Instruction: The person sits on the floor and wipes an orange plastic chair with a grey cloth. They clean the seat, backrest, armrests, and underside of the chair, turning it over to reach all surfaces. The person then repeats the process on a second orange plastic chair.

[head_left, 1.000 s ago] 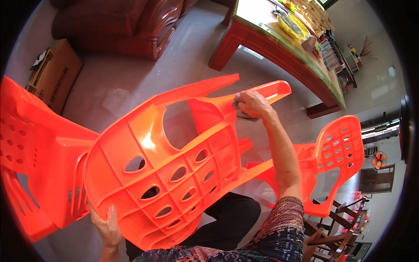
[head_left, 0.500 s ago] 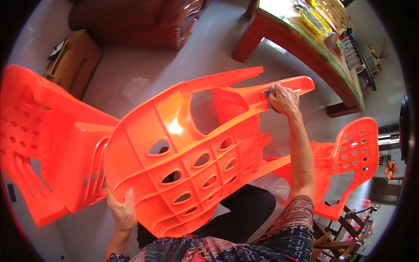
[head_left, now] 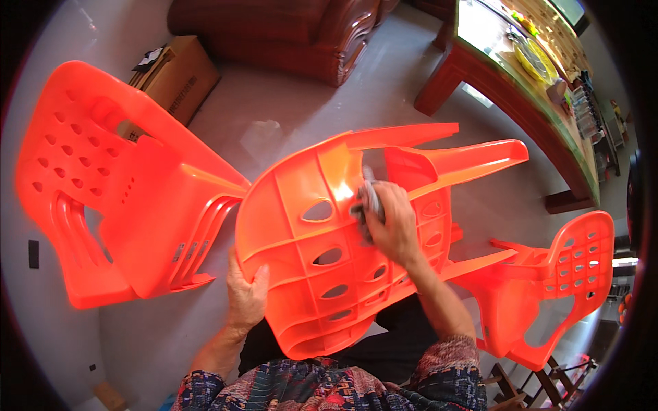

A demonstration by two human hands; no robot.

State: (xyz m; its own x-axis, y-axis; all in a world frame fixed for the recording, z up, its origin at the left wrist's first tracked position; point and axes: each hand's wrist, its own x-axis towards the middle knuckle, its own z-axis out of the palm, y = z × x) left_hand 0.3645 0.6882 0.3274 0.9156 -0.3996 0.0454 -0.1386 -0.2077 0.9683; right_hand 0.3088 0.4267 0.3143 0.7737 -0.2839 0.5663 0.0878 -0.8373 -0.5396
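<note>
Nearest the camera, both forearms come up from the lower edge in patterned sleeves, over dark trousers. The left hand (head_left: 245, 296) grips the lower left rim of the chair (head_left: 322, 267), fingers curled round the edge, thumb on the outer face. The right hand (head_left: 391, 222) lies palm down on the chair's underside, near its middle, closed over a grey cloth (head_left: 368, 202); the wrist is bent and the forearm runs back down to the right. The two hands are well apart, each clamped on its own thing.

The chair is orange plastic, tipped over across the lap with its ribbed, slotted underside up and its legs pointing away to the upper right. Most of the cloth is hidden under the fingers, so its shape is hard to make out. The chair's lower edge hides part of the lap.

Left of the chair, just beside it on the floor (head_left: 288, 116), lies a stack of orange chairs (head_left: 123, 198) on its side. Right of the chair lies another orange one (head_left: 548, 288), its perforated back turned up; its lower part runs into the dark rim of the view.

Beyond the stack stands a brown cardboard box (head_left: 181, 75) with dark print on its side, too small to read. Beyond the chair is a dark brown sofa (head_left: 288, 31), cut off at the top. Far right of it a red-framed worktop (head_left: 507, 75) carries small, blurred items.
</note>
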